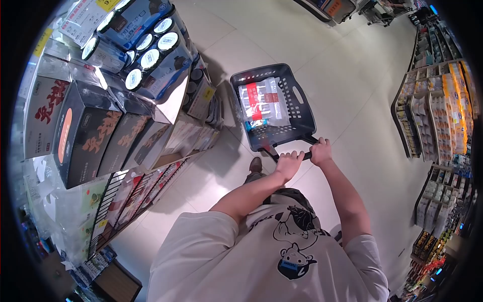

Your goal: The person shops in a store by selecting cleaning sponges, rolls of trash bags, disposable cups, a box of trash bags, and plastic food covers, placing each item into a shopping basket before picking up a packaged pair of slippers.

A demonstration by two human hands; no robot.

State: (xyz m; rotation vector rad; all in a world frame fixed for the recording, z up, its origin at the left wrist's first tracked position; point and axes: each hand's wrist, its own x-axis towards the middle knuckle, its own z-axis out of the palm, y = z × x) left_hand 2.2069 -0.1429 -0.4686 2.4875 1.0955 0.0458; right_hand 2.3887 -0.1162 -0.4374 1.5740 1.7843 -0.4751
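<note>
My left hand (290,166) and right hand (321,151) curled round a black handle (307,155), centre of frame, grey basket (304,121) above, white-and-red packet (259,100) inside, dark boxes (90,136) at left

We list: basket (297,117), matt plastic; handle (307,155), smooth plastic; packet (259,103), glossy film; our shirt (216,261), matt cloth; floor (352,136), smooth, glossy tile; boxes (88,138), smooth card.

"9" on yellow tag (107,4), perhaps "TUESDAY" on shirt (216,261)
</note>
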